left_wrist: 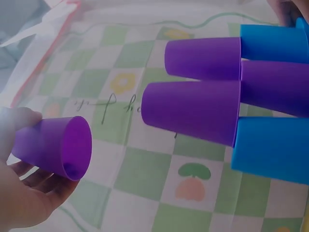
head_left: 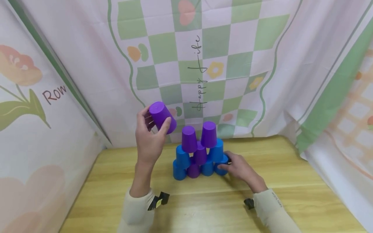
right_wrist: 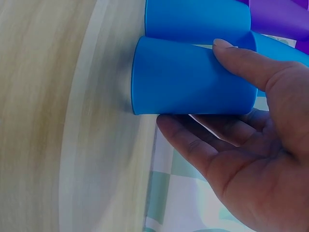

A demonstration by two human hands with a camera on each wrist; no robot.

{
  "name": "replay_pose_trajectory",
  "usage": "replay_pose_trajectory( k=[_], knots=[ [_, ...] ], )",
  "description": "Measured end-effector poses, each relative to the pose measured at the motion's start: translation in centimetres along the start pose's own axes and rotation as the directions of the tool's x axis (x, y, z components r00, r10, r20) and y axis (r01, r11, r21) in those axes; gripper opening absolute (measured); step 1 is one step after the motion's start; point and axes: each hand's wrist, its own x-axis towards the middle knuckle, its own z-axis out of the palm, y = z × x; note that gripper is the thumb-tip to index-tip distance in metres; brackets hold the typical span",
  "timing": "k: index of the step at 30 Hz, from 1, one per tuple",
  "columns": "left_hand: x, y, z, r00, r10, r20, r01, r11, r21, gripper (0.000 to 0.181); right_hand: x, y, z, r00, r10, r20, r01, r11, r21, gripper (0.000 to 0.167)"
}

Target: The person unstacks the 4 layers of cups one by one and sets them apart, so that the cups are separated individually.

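Observation:
In the head view, my left hand (head_left: 150,139) holds a purple cup (head_left: 163,118) in the air, tilted, its base upward, left of a cup pyramid. Its open mouth shows in the left wrist view, where the thumb and fingers of my left hand (left_wrist: 24,179) clasp the sides. Two upside-down purple cups, a left one (head_left: 189,139) and a right one (head_left: 209,134), form the top row. Below sit a blue, a purple (head_left: 200,153) and a blue cup, above a bottom row of several cups. My right hand (head_left: 239,166) grips the bottom row's right-end blue cup (right_wrist: 193,77), thumb in front, fingers behind.
The pyramid stands on a wooden table (head_left: 192,207). Close behind it hangs a checkered green-and-white curtain (head_left: 189,74). More printed curtains hang along the left and right sides. Small black devices sit at both sleeve cuffs.

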Motion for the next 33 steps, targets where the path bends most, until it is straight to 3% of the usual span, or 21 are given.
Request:
replay_pose_trajectory(
  k=[8, 12, 17, 25, 33],
  knots=[
    [-0.6, -1.0, -1.6, 0.995, -0.09, -0.047, 0.09, 0.996, 0.001, 0.062, -0.1, 0.1, -0.1, 1.0, 0.007, -0.014, -0.007, 1.0, -0.011, 0.045],
    [-1.0, -2.0, -2.6, 0.984, -0.16, -0.082, 0.16, 0.987, -0.001, 0.06, -0.1, 0.0, -0.1, 1.0, 0.021, -0.006, -0.021, 1.0, -0.01, 0.046],
    [-1.3, -3.6, -3.5, 0.971, -0.198, -0.135, 0.196, 0.98, -0.023, 0.061, -0.2, -0.1, -0.1, 1.0, 0.028, -0.001, -0.028, 1.0, -0.009, 0.047],
    [-2.7, -5.8, -4.5, 0.926, -0.325, -0.193, 0.326, 0.945, -0.031, 0.062, -0.2, -0.2, -0.3, 1.0, 0.025, -0.006, -0.025, 1.0, -0.016, 0.045],
    [-3.8, -7.7, -6.0, 0.901, -0.362, -0.241, 0.374, 0.927, 0.006, 0.065, 0.0, -0.1, -0.1, 1.0, 0.016, -0.006, -0.016, 1.0, 0.001, 0.044]
  ],
)
